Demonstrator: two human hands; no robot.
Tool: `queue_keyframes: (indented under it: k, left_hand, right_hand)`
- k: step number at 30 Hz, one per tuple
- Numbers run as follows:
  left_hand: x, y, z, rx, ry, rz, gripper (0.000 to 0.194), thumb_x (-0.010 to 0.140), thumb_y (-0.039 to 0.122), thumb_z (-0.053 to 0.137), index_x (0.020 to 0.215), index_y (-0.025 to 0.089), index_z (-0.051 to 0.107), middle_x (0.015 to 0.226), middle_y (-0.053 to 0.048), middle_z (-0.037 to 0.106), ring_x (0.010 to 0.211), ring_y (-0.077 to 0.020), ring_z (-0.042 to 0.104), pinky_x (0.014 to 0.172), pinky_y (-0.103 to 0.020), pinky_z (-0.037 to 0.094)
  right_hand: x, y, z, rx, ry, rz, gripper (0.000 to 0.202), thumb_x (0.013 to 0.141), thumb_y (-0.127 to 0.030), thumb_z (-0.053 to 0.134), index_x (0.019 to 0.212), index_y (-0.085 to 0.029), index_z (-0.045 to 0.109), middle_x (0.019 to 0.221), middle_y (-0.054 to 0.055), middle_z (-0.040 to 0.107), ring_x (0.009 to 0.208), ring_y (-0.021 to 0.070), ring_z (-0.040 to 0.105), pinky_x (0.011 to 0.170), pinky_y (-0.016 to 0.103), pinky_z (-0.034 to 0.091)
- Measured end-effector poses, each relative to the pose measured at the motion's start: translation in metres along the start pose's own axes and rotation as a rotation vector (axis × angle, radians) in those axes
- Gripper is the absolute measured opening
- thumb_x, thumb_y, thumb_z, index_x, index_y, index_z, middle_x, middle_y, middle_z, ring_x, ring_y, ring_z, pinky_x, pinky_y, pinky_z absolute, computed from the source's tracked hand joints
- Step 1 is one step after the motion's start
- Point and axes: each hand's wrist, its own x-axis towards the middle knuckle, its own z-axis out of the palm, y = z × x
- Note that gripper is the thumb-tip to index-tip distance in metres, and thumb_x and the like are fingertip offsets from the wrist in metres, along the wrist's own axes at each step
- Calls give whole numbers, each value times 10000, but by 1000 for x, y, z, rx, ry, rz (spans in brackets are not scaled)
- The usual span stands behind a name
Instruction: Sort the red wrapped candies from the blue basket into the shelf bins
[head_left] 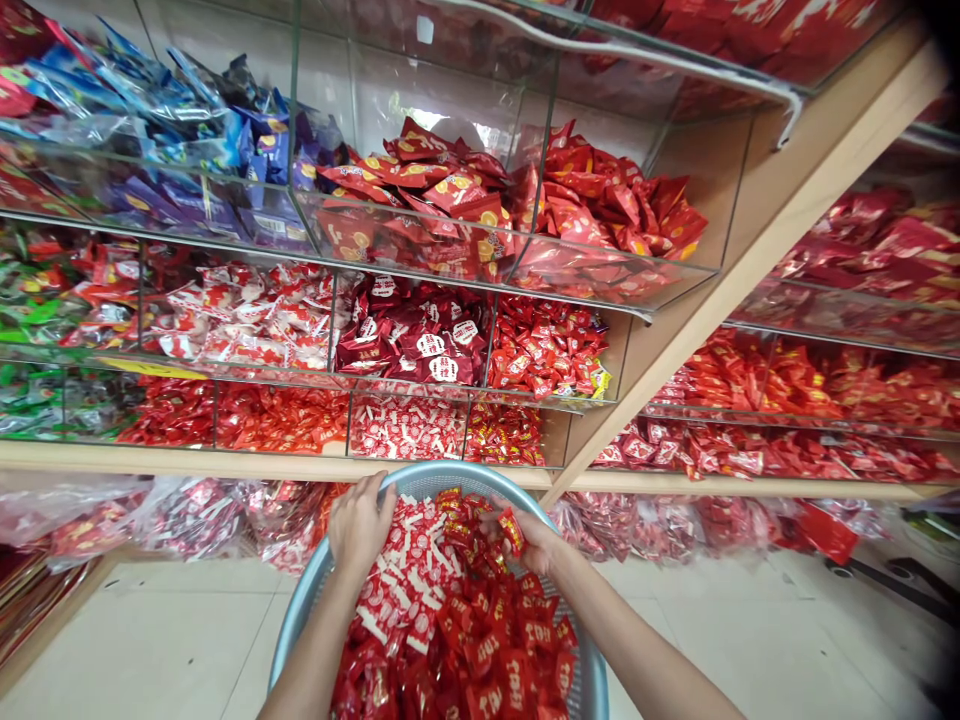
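A blue-grey plastic basket (279, 640) full of wrapped candies is in front of me, close to the lowest shelf. My left hand (361, 525) is closed over its left rim, the thumb on the inner side. Inside the basket, at the right, my right hand (534, 542) is closed on a small red-and-gold wrapped candy (511, 530); its fingertips are partly hidden among similar candies. White-and-red wrapped candies (409, 570) fill the basket's left part. Larger red packets with gold print (487, 650) lie nearest me.
Clear-fronted shelf bins hold red packets (450, 185), blue packets (150, 100), dark red packets (427, 340) and small red-and-gold candies (504, 435). A slanting wooden post (720, 280) stands to the right. Plastic bags of candy (199, 515) sit under the lowest shelf, on a tiled floor (180, 630).
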Motion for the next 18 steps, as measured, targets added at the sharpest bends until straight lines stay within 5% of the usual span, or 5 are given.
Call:
queue_keyframes:
  k: [3, 9, 14, 18]
  left_hand:
    - [0, 0, 0, 0, 1, 0, 453, 907, 417, 316, 1175, 194, 605, 1145, -69, 659, 975, -246, 617, 854, -368, 421]
    - [-1, 0, 1, -6, 12, 10, 457, 908, 415, 317, 1176, 185, 607, 1145, -76, 658, 987, -243, 614, 864, -368, 423]
    - [-1, -1, 3, -3, 22, 8, 451, 906, 420, 322, 1170, 197, 611, 1127, -73, 665, 974, -245, 616, 858, -372, 425]
    - [-1, -1, 3, 2, 28, 6, 444, 905, 418, 326, 1166, 200, 611, 1121, -72, 667, 975, -245, 615, 857, -370, 420]
  right_hand:
    - [-13, 6, -6, 224, -32, 136, 398, 927, -440, 422, 828, -101, 605, 634, 41, 629, 457, 56, 555, 326, 88, 374]
    - [-25, 24, -2, 462, -138, 147, 352, 906, -437, 478, 846, -115, 607, 694, 40, 626, 540, 44, 575, 344, 44, 359]
    - [-26, 31, 2, 431, -178, -28, 160, 735, -268, 728, 818, -159, 646, 752, 14, 647, 653, 52, 599, 496, 68, 475]
    - [-32, 29, -6, 263, -92, -241, 365, 585, -97, 799, 917, -168, 664, 916, 22, 671, 766, 60, 615, 650, 104, 506]
